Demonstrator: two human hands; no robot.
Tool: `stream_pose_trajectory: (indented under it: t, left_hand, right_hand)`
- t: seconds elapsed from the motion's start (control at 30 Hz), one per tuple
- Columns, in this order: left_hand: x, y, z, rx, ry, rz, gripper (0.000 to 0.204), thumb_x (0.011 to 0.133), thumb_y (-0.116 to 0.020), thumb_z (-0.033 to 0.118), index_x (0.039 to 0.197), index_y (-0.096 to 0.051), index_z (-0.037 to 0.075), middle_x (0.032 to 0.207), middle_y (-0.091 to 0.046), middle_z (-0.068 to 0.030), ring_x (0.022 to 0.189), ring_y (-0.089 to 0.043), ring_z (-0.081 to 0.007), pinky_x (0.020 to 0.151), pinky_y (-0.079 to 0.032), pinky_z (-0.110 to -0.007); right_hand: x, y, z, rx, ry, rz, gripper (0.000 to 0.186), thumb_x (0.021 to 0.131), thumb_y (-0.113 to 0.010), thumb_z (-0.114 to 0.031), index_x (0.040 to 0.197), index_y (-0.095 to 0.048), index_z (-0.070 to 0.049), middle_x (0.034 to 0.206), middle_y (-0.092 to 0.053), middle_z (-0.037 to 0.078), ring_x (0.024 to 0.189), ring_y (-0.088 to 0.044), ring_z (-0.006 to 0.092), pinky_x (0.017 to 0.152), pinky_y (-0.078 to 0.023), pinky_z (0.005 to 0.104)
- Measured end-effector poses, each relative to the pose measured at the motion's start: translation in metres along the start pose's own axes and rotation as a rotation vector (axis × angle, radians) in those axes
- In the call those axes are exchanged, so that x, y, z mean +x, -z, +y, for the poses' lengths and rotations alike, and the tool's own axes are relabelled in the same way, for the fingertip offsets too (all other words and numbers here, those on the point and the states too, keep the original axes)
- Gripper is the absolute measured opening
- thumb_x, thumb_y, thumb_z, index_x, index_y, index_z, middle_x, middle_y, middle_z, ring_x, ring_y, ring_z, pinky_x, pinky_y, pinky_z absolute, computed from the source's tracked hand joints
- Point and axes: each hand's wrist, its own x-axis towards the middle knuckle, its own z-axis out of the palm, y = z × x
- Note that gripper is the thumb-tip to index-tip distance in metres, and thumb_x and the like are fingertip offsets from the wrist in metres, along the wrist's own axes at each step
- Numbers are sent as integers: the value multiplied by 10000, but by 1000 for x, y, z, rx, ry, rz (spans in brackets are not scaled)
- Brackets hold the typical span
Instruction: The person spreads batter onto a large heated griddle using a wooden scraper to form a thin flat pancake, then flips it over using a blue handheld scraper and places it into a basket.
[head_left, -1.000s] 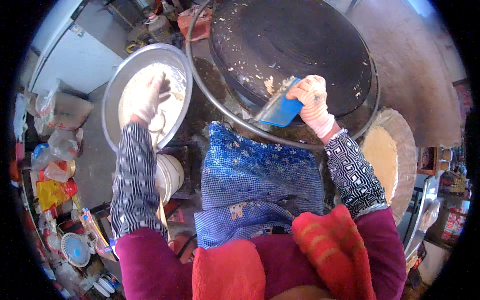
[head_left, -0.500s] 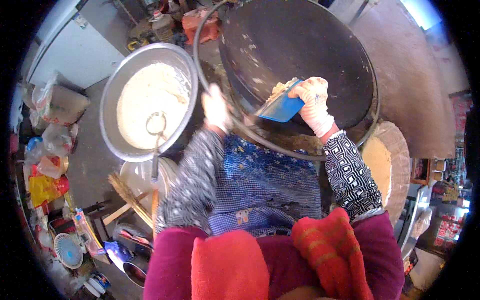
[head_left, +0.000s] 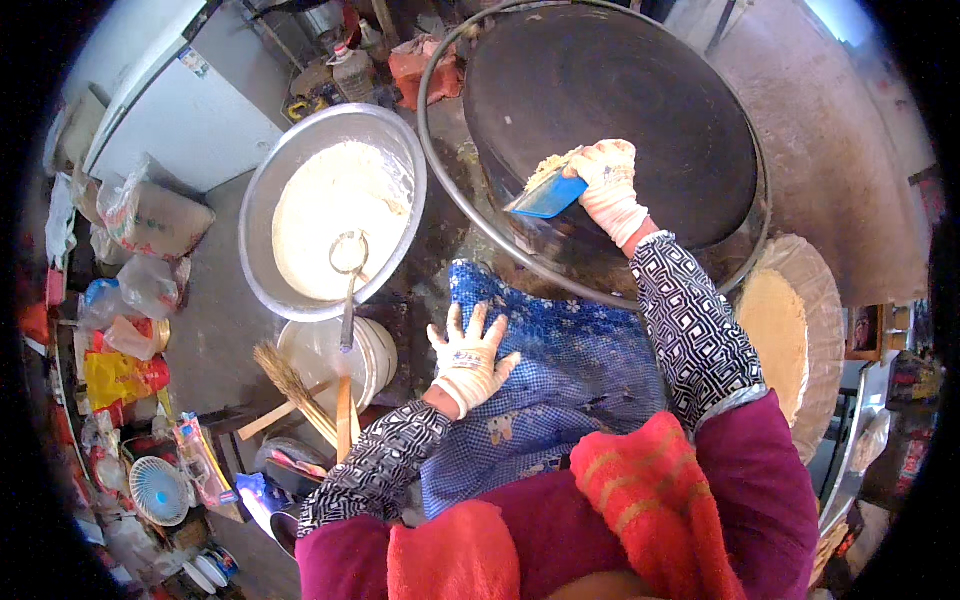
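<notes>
Cluttered room around a grey floor (head_left: 215, 330): white cabinet (head_left: 180, 130) at upper left, plastic bags (head_left: 150, 286) down the left side, brown surface (head_left: 835, 190) at upper right. Right arm reaches up from the lower right of the frame, elbow bent, patterned sleeve cover (head_left: 695, 320) running to the wrist. Right grip (head_left: 606, 188), gloved, is clenched on a blue scraper (head_left: 549, 199), tilted, near frame centre over the lower left edge of a round dark griddle (head_left: 600, 110); contact between the two cannot be told. Pale scraps (head_left: 545, 172) lie along the scraper's upper side. Left forearm slants up from lower left; left grip (head_left: 470, 362), also gloved, is released and holds nothing, back of the hand upward, fingers spread, over the left part of a blue checked apron (head_left: 570, 370); touch not certain. Containers: large metal bowl (head_left: 254, 235), left of centre, holds thick whitish batter (head_left: 330, 215); a ladle (head_left: 349, 312) has its ring-shaped head in the batter and its handle crossing the near rim. White bucket (head_left: 383, 355) just below the bowl, straw brush (head_left: 282, 375) and wooden sticks at its opening. Lined round container (head_left: 829, 320), right side, holds tan, powdery-looking matter (head_left: 770, 320).
</notes>
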Motion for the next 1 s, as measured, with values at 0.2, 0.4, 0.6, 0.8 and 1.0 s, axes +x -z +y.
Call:
stream_pose_trajectory:
  t: [0.2,0.4,0.6,0.8,1.0]
  left_hand:
    - [17,-9,9,-16,66,42,640,792,-680,456,1343,-517,173,1431,-410,-138,1336,-312,-449,1029,-293,-640]
    - [26,-14,15,0,73,48,631,779,-689,437,1327,-526,172,1393,-446,-127,1312,-349,-422,1008,-326,-604]
    - [32,-10,23,-6,96,6,618,803,-653,469,1333,-527,177,1381,-460,-131,1312,-364,-406,1014,-322,-613]
    - [37,-12,15,-64,136,-44,590,823,-636,480,1310,-544,159,1393,-457,-137,1320,-370,-404,1032,-317,-623]
    - [36,-18,8,-37,126,4,573,800,-671,483,1274,-568,178,1384,-472,-127,1305,-391,-384,1020,-350,-584]
  right_hand:
    - [0,4,-16,21,-23,51,64,732,-625,-205,759,-642,-261,855,-673,-64,894,-610,181,910,-371,450]
    - [7,-3,-27,36,-42,80,59,736,-617,-194,762,-635,-244,836,-668,-44,893,-618,201,902,-370,459]
    - [19,-14,-34,59,-53,100,117,793,-576,-178,861,-658,-227,922,-671,6,946,-620,220,928,-373,461]
    - [15,19,-89,-101,5,-418,250,870,-524,-162,1076,-616,-55,1014,-631,168,933,-635,297,704,-533,426]
    - [12,33,-84,-198,-245,-606,261,849,-563,-125,1021,-674,36,916,-665,199,842,-681,330,691,-570,456]
